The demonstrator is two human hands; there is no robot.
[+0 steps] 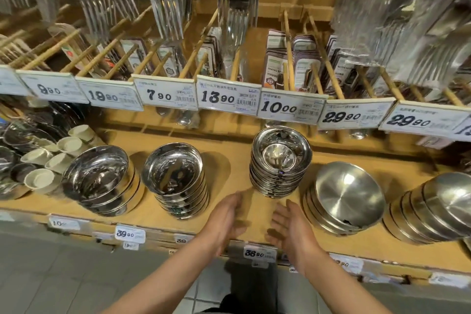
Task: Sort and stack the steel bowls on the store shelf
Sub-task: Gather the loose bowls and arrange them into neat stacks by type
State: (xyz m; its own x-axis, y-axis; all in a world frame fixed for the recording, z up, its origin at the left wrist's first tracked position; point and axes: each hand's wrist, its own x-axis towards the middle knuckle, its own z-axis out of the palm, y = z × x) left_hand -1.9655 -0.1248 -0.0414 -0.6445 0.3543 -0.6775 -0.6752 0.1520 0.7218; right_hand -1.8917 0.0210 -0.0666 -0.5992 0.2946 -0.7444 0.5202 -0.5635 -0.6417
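While left hand and right hand hover empty, fingers spread, just below tall bowl stack on shelf: careless grab risks toppling stack.

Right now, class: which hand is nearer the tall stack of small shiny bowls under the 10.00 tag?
Right. The right hand sits just below the stack, slightly right of its base. The left hand is lower left, farther off. Neither touches.

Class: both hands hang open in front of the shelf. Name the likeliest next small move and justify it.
Probably both hands, left and right, reach forward to cup the tall bowl stack: they are empty, palms facing each other, and that stack stands just beyond them.
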